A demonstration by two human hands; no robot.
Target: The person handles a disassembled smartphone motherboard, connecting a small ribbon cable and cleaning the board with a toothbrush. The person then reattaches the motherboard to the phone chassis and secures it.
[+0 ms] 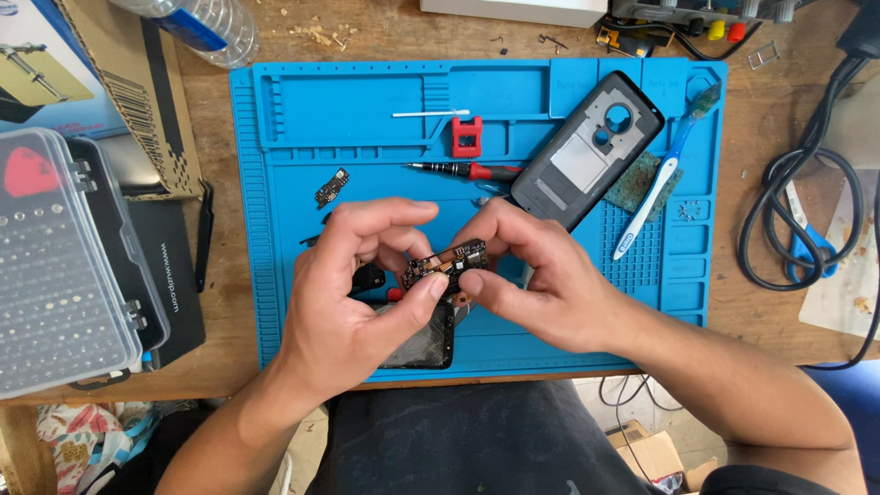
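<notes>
While both hands hovered over the blue repair mat (302, 119), I watched the left hand (353, 293) and the right hand (536, 280) pinch a small dark circuit board (446, 264) between thumbs and fingertips, each gripping one end, just above a cracked phone screen (423, 344). Behind them on the mat lay a red-handled screwdriver (463, 170), a grey phone back cover (587, 151) and a toothbrush (662, 179), while a clear bit case (64, 275) sat off left.
</notes>
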